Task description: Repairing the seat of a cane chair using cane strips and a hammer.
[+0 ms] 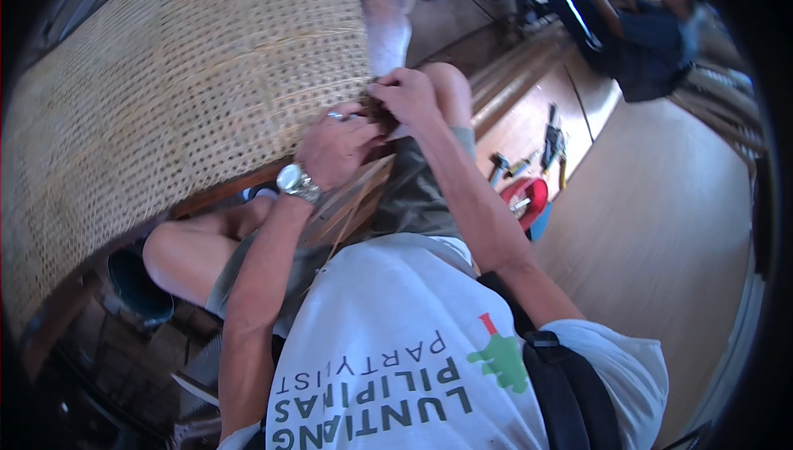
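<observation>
Cane panel [190, 78]: woven with open holes, spreads over the upper left; its near corner reaches the hands at upper centre.
Wooden rail [227, 188]: runs along the panel's lower edge, left of centre.
Strands [341, 227]: thin, light brown, hanging over the lap in mid-frame.
Pale board [661, 194]: broad and smooth, fills the right side.
Hand tools [552, 142]: loosely grouped right of centre, some with yellow on them, a hammer [498, 169] at their left.
Red container [535, 195]: open-topped, just below the tools.
Teal bucket [136, 285]: lower left, partly behind the bent knee [182, 260].
Other person [652, 45]: dark clothing, upper right, blurred and well apart from the hands.
In the way: both hands hide the panel's near corner.
Counted: one panel, one hammer, one red container, one bucket, one other person; at least three tools, overlapping too much for an exact count.
Left hand [334, 151]: wears a ring and a wristwatch [297, 182]; fingers bent inward beside the corner, grip unclear.
Right hand [406, 99]: fingers curled, tips gathered over a dark brown piece [380, 116]; whether it is pinched, I cannot tell.
</observation>
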Available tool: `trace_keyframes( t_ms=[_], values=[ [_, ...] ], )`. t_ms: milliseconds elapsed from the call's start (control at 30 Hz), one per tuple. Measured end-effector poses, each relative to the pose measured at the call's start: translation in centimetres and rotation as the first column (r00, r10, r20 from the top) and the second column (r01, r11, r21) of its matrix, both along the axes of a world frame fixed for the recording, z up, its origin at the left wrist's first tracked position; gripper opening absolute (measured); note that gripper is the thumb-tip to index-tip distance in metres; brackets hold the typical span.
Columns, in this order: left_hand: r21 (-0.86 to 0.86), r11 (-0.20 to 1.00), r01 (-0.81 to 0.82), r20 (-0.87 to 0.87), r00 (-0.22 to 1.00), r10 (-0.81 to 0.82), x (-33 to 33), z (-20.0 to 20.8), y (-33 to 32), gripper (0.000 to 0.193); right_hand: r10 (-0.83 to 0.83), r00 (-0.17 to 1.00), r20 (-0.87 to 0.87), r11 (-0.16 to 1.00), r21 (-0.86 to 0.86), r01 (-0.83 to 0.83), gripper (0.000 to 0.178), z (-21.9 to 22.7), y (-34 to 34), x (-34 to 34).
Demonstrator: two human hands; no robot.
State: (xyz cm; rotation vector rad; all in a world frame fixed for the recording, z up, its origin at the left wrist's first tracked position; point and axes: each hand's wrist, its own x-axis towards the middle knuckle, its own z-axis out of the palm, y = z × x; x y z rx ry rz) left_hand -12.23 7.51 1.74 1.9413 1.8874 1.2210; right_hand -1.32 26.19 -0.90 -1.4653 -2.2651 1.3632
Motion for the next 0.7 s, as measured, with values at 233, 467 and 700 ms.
trace_keyframes(
  t_ms=[233,467,700],
  values=[
    [0.003,1.000,0.002,0.007,1.000,-0.002,0.0,0.3,0.3,0.029,0.100,0.968,0.229,0.995,-0.035,-0.094,0.030,3.7,0.2,-1.6],
    [-0.045,0.998,-0.032,-0.036,0.999,0.030,0.1,0.1,0.2,0.024,0.040,0.991,-0.131,0.987,0.161,-0.018,0.034,6.1,-1.0,9.6],
    [-0.022,0.998,-0.050,-0.095,0.994,0.048,0.3,0.8,0.3,0.031,-0.150,0.788,0.597,0.981,0.190,0.043,0.042,-1.7,-0.4,30.4]
  ],
)
